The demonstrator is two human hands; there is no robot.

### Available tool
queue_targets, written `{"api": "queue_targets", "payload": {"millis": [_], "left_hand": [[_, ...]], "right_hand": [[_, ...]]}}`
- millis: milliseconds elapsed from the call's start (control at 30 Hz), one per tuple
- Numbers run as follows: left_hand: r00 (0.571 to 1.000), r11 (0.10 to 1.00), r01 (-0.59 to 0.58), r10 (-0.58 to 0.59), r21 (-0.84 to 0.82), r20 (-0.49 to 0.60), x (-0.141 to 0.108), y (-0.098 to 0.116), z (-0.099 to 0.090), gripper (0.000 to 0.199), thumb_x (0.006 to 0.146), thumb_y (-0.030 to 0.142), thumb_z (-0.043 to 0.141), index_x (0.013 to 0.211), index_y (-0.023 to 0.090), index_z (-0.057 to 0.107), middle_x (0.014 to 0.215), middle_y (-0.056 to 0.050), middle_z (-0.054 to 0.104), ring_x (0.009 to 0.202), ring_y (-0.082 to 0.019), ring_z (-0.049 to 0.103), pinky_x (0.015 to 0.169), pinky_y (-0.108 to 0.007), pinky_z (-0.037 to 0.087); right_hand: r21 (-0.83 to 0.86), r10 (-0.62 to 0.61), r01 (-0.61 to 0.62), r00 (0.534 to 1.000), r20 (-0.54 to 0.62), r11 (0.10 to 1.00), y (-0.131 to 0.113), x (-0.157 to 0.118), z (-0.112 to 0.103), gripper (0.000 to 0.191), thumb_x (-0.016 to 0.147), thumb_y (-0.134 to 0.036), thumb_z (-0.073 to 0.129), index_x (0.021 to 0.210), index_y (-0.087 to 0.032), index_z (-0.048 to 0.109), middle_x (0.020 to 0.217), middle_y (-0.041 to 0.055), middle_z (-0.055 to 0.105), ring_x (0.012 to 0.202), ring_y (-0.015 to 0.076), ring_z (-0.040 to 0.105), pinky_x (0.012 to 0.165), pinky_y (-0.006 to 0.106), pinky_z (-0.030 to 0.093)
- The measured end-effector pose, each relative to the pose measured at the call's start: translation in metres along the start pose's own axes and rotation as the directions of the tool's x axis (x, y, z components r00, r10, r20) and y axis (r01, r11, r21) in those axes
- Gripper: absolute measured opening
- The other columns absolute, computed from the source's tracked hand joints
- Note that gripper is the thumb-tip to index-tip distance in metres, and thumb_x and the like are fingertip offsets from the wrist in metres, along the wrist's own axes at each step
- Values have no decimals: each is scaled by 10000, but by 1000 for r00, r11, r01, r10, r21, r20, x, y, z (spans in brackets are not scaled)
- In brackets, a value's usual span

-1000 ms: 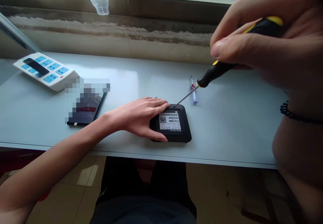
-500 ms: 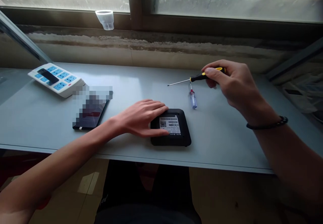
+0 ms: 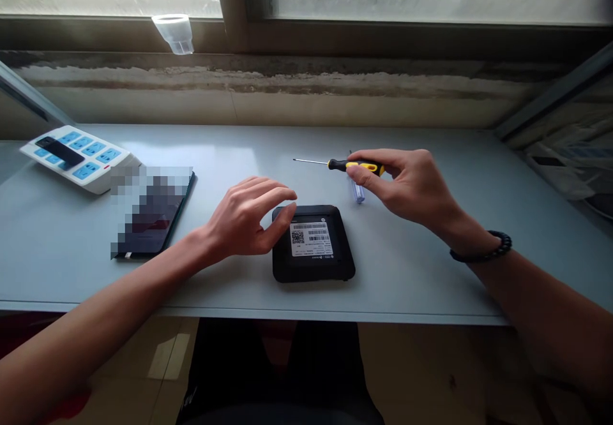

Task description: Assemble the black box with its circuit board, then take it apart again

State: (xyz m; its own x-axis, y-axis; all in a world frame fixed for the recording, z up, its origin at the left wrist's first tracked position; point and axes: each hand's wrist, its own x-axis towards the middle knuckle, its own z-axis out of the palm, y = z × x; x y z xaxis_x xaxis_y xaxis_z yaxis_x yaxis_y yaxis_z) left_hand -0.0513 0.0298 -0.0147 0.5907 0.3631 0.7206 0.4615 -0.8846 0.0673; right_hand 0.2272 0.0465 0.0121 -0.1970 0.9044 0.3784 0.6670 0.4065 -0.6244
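Note:
A black square device [image 3: 342, 246] with a white printed label lies on the table, near its front edge. My left hand [image 3: 251, 214] is over its left side, thumb and fingers apart, holding nothing. In my right hand [image 3: 397, 186] is a black and yellow screwdriver [image 3: 338, 164], gripped by the handle, its thin shaft pointing left above the table. Behind the fingers of that hand lies a second screwdriver with a clear bluish handle [image 3: 357, 192], partly hidden.
A phone or tablet [image 3: 153, 221], partly pixelated, lies to the left. Farther left, a white power strip [image 3: 100, 179] with blue sockets carries a small dark object [image 3: 62, 152]. A translucent cup-shaped piece [image 3: 176, 34] is by the window. The table [image 3: 431, 291] has a front edge.
My left hand has lifted off the label, its thumb and index finger drawing closer. My right hand has moved left and lower with the screwdriver. The view has shifted slightly.

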Motion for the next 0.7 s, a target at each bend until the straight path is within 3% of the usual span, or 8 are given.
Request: {"api": "queue_targets", "payload": {"millis": [167, 300, 400, 567, 700], "left_hand": [[995, 997, -79, 78, -25, -58, 0, -1, 3, 74, 960, 138, 600, 992, 154, 665, 863, -72, 789, 765, -192, 751, 717, -329, 607], [994, 993, -106, 104, -45, -36, 1, 1, 2, 71, 958, 147, 593, 1005, 158, 645, 863, -70, 781, 755, -195, 743, 712, -339, 607], [994, 993, -102, 104, -64, 34, 0, 4, -1, 113, 978, 200, 587, 1075, 162, 630, 934, -83, 783, 832, -213, 752, 768, -364, 620], [967, 992, -65, 90, -109, 239, 1, 6, -3, 317, 1023, 345, 551, 1258, 134, 585, 1189, -174, 745, 1065, -284, 745, 917, -439, 626], [950, 984, -81, 124, -157, 287, -1, 6, -1, 461, 1030, 427, 541, 1361, 106, 532, 1299, -231, 700, 1151, -334, 724, 995, -511, 613]], "right_hand": [[-17, -20, 19, 998, -64, 1000, 1, 0, -3, 347, 905, -509, 690, 1025, -215, 831, 949, 62, 784, 839, 207, 695, 737, 350, 503], [-83, -20, 15, 998, -58, 996, 1, 0, -3, 323, 913, -487, 666, 1013, -226, 828, 937, 58, 780, 828, 208, 691, 737, 353, 496], [-150, -2, -5, 999, -42, 989, 1, 0, 1, 322, 920, -481, 641, 994, -226, 824, 905, 55, 772, 802, 199, 679, 723, 344, 485], [-308, -11, -1, 999, -40, 952, -4, -1, 1, 315, 932, -471, 605, 927, -231, 809, 862, 51, 765, 709, 176, 612, 715, 340, 466], [-415, -27, -50, 983, -179, 908, -5, 4, -16, 371, 960, -482, 544, 956, -208, 794, 890, 82, 758, 747, 209, 634, 747, 367, 459]]}}
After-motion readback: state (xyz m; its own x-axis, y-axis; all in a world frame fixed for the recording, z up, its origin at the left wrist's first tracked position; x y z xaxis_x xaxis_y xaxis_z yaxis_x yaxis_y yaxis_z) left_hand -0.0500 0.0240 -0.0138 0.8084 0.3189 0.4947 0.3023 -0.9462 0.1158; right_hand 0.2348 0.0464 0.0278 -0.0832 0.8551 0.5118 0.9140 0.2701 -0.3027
